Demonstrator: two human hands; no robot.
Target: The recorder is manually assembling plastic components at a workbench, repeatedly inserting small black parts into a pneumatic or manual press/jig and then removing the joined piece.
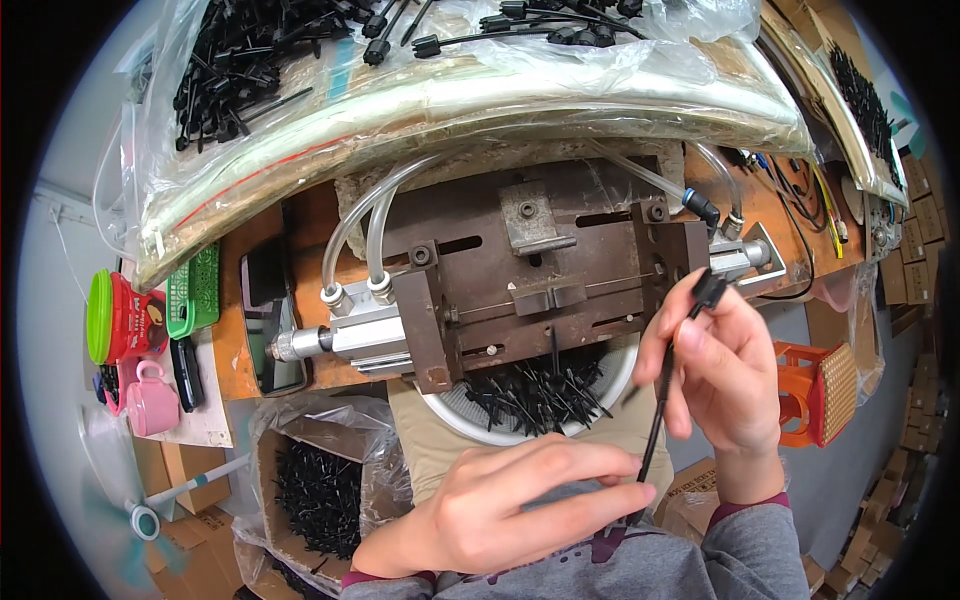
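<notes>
Black, thin and plastic-looking, a knob-headed rod slanted before the brown metal fixture, pinched below its head by the right hand, lower by the left hand; light, steady grips likely suited it.

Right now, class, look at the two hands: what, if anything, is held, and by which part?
A thin black rod: the right hand grips it just below its thicker head; the left hand has its lower part between the fingers.
</notes>
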